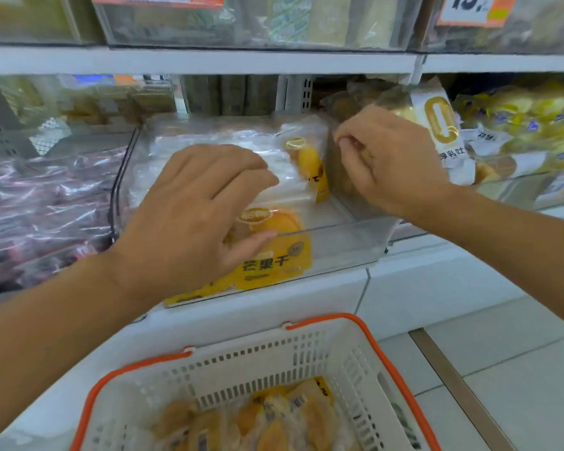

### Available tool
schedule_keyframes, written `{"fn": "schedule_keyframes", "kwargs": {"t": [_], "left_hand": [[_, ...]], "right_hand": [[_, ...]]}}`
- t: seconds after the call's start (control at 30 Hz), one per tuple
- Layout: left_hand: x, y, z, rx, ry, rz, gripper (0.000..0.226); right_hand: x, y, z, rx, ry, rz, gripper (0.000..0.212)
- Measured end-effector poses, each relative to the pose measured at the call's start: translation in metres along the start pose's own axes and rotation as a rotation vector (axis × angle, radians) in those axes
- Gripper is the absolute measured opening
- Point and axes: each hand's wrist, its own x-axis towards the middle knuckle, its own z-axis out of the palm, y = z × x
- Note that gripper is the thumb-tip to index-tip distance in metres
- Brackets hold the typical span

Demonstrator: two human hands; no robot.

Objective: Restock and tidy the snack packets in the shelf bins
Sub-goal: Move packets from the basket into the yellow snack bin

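Over the clear shelf bin [339, 245] both hands were at work. The left hand [196, 219] hung above a flat yellow mango packet [274, 255], fingers loosely curled and thumb low by the packet's top; its grip looked half wide and held nothing that I could make out, though whether the thumb touched the film was unclear. The right hand [388, 161] reached further back at the bin's right wall, fingertips drawn into a narrow pinch; motion blur hid whether they held a packet edge or only the plastic. Between the hands an upright mango packet [310, 167] leaned in the bin, and the stretch to its right was bare. Nearer, on the floor side, a white basket with orange handles [306, 353] held more yellow packets [274, 421].

By my reckoning the step was straightening stock already in the bin. Next would come squaring the flat packet forward, then fetching another from the basket for the bare right side.
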Motion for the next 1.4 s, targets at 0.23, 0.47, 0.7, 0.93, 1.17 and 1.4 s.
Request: {"fn": "schedule_keyframes", "kwargs": {"t": [0.23,0.47,0.7,0.93,1.17,1.4], "left_hand": [[-0.093,0.070,0.031,-0.189,-0.812,0.140,0.026],[-0.307,0.161,0.088,-0.258,-1.715,-0.933,0.102],[-0.357,0.195,0.108,-0.333,-1.639,-1.364,0.136],[-0.352,0.183,0.108,-0.596,-1.101,-1.808,0.074],[-0.314,0.160,0.105,-1.098,-0.686,-2.367,0.006],[-0.334,0.181,0.101,-1.378,-0.581,-2.348,0.010]], "right_hand": [[-0.138,-0.108,-0.004,0.339,-0.526,-0.264,0.021],[-0.303,-0.184,0.116,0.213,-1.733,0.266,0.122],[-0.326,-0.248,0.161,0.320,-1.525,0.618,0.123],[-0.327,-0.262,0.175,0.218,-1.332,0.600,0.062],[-0.241,-0.190,0.171,0.884,-1.139,1.342,0.016],[-0.287,-0.168,0.150,1.152,-1.049,1.687,0.022]]}}
